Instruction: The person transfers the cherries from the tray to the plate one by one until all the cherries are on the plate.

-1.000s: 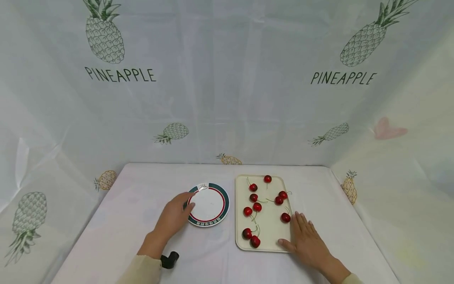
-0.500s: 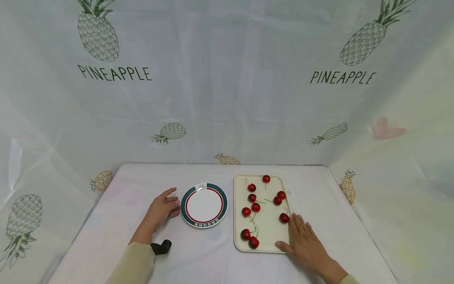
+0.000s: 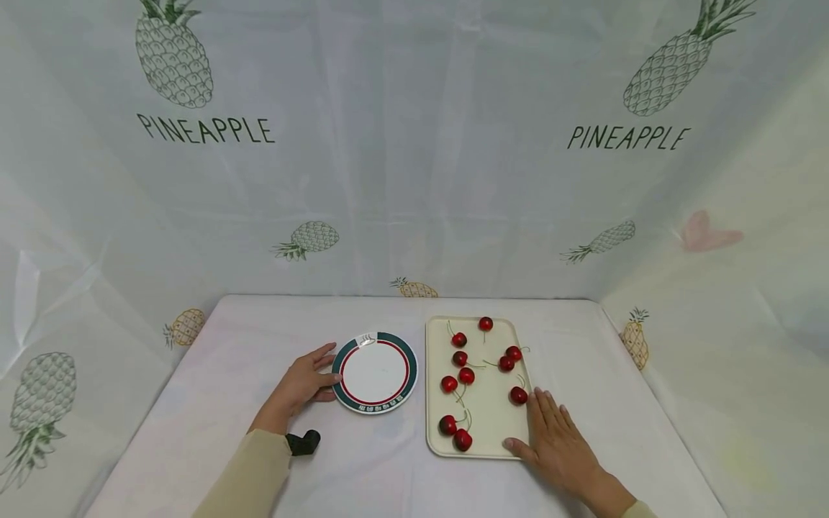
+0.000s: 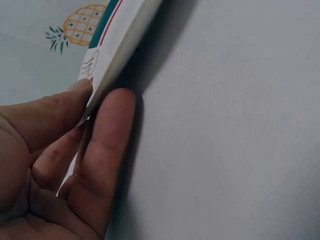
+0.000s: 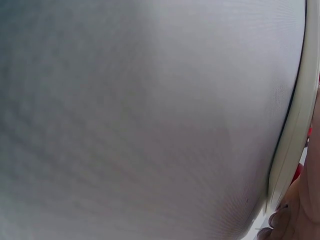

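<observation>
In the head view my left hand [image 3: 304, 383] pinches the left rim of a round white plate [image 3: 373, 374] with a green band and red ring. The left wrist view shows the thumb on top of the plate [image 4: 120, 42] and fingers beneath its edge. My right hand [image 3: 558, 447] lies flat with straight fingers against the right side of a cream rectangular tray [image 3: 490, 424], thumb over its lower right corner. Several red cherries [image 3: 466, 375] with green stems lie scattered on the tray. At the right wrist view's edge, the tray's side [image 5: 296, 120] shows beside my fingers [image 5: 306, 197].
A white cloth [image 3: 363, 467] covers the table. Behind and at the sides hangs a pale curtain [image 3: 414, 180] printed with pineapples. A black wrist fitting [image 3: 303, 442] juts out beside my left sleeve [image 3: 249, 475].
My left hand, with its thumb over the plate a second ago, drew back left off the rim, then came right again and now pinches it. The right hand has stayed at the tray.
</observation>
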Demonstrator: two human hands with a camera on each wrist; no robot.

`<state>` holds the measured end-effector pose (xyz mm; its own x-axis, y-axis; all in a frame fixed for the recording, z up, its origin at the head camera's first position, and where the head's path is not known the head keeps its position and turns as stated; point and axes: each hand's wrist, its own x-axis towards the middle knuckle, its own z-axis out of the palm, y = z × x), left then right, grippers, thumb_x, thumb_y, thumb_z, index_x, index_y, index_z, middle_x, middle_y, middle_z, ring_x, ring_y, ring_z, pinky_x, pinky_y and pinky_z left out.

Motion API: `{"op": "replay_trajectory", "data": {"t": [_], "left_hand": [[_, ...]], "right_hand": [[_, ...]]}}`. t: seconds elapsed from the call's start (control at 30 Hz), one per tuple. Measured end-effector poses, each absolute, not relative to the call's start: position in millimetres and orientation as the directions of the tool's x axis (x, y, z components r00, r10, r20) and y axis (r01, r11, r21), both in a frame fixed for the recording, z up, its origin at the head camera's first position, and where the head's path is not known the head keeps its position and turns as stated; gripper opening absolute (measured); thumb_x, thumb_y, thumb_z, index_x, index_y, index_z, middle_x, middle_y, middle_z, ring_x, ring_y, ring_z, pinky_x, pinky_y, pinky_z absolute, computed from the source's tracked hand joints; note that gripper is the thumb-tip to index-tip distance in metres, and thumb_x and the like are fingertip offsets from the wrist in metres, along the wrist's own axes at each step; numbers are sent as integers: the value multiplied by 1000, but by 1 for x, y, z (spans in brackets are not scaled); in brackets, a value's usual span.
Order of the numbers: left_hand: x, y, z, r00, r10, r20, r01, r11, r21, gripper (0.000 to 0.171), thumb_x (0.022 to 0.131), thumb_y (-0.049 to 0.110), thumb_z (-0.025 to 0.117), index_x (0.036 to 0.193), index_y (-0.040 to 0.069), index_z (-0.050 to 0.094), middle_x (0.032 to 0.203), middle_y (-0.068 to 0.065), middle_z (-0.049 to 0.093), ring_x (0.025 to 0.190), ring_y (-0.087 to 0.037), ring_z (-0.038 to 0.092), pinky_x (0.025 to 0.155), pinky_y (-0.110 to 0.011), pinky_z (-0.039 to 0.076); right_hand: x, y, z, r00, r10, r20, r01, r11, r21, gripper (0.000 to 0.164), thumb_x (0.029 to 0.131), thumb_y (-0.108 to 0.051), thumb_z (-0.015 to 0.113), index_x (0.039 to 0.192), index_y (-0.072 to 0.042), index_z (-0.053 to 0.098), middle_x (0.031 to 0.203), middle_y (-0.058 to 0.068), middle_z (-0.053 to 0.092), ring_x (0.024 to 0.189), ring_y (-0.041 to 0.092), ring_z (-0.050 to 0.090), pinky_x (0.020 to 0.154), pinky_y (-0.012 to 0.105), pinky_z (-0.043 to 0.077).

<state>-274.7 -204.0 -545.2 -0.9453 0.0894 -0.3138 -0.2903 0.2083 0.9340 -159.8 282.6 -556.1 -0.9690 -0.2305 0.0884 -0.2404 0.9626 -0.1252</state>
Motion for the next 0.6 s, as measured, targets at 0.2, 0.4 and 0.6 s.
{"op": "replay_trajectory", "data": {"t": [0.2, 0.4, 0.6], "left_hand": [[-277, -201, -548, -947, 76, -313, -290, 219, 932, 80, 94, -7, 72, 164, 15, 40, 164, -26, 41, 82, -20, 75, 69, -39, 67], [-275, -202, -543, -934, 85, -347, -320, 232, 919, 75, 95, -7, 70, 162, 14, 44, 163, -26, 41, 84, -21, 75, 71, -40, 67], [-275, -200, -540, -924, 90, -370, -339, 248, 907, 74, 95, -7, 70, 161, 13, 44, 161, -28, 41, 83, -21, 74, 71, -39, 67]], "right_hand": [[-160, 282, -554, -969, -231, 88, -242, 960, -139, 102, 98, -67, 61, 155, 14, 38, 163, 35, 36, 152, 52, 35, 122, 68, 33], [-161, 282, -555, -969, -230, 87, -240, 961, -135, 102, 98, -67, 60, 155, 14, 38, 163, 34, 37, 152, 52, 35, 122, 68, 34], [-161, 283, -555, -970, -228, 86, -238, 962, -132, 101, 98, -67, 60, 155, 14, 38, 163, 34, 37, 152, 51, 35, 121, 67, 34]]}}
